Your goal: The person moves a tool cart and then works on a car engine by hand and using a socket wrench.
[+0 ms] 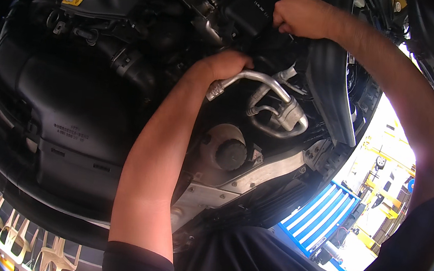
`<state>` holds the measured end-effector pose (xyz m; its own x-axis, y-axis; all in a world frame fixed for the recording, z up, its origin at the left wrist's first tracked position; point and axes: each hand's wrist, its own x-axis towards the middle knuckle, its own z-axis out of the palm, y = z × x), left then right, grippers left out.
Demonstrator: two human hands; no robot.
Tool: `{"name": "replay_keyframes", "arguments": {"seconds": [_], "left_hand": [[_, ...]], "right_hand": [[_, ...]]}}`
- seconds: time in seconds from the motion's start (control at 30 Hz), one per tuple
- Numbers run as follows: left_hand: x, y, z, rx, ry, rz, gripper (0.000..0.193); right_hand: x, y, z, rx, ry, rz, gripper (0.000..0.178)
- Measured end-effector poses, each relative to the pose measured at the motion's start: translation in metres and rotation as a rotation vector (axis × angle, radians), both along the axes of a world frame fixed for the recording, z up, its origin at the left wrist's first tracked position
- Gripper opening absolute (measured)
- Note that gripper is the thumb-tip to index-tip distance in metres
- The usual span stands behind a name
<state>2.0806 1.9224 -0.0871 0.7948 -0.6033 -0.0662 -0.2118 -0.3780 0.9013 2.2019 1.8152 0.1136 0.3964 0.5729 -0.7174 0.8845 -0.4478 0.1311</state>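
My left hand (pixel 230 64) reaches down into a car's engine bay, beside a bent silver metal pipe (pixel 259 77). Its fingers drop out of sight into the dark past the pipe, so their grip is hidden. Farther back and to the right, my right hand (pixel 301 17) is closed, fingers curled at the side of a black plastic box-shaped cover (pixel 249 9). Whatever those fingers hold, if anything, does not show. The silver pipe joins a metal fitting (pixel 290 116) with further curved tubes.
A pale reservoir with a black cap (pixel 231 154) sits below the pipes, beside a metal front crossmember (pixel 211 194). Black air ducting (pixel 73 94) fills the left. Black trim (pixel 333 84) borders the right side. Beyond the car stands a blue tool cabinet with white drawers (pixel 319 215).
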Motion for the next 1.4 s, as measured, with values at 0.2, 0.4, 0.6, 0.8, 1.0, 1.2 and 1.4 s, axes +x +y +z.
{"name": "replay_keyframes", "arguments": {"seconds": [0.2, 0.4, 0.6, 0.8, 1.0, 1.2, 1.4], "left_hand": [[0.009, -0.007, 0.005, 0.023, 0.063, -0.106, 0.029], [0.008, -0.007, -0.002, -0.044, 0.059, -0.047, 0.027], [0.006, -0.006, 0.002, -0.132, 0.202, -0.037, 0.027], [0.006, -0.007, 0.002, -0.188, 0.197, 0.014, 0.027], [0.008, -0.010, 0.011, -0.235, 0.498, 0.109, 0.027], [0.009, -0.012, 0.008, -0.184, 0.306, 0.047, 0.031], [0.011, -0.011, 0.009, -0.192, 0.396, 0.069, 0.032]], "right_hand": [[-0.002, -0.010, -0.004, 0.047, 0.037, -0.157, 0.014], [0.006, -0.015, -0.003, 0.051, 0.127, -0.115, 0.021], [-0.001, -0.013, 0.001, -0.045, 0.049, -0.051, 0.026], [0.007, -0.012, 0.002, -0.006, 0.147, -0.076, 0.025], [0.018, -0.020, -0.007, 0.054, 0.218, -0.103, 0.028], [0.011, -0.018, -0.009, -0.040, 0.099, 0.148, 0.027], [-0.003, -0.016, -0.003, -0.010, -0.007, -0.077, 0.023]]}}
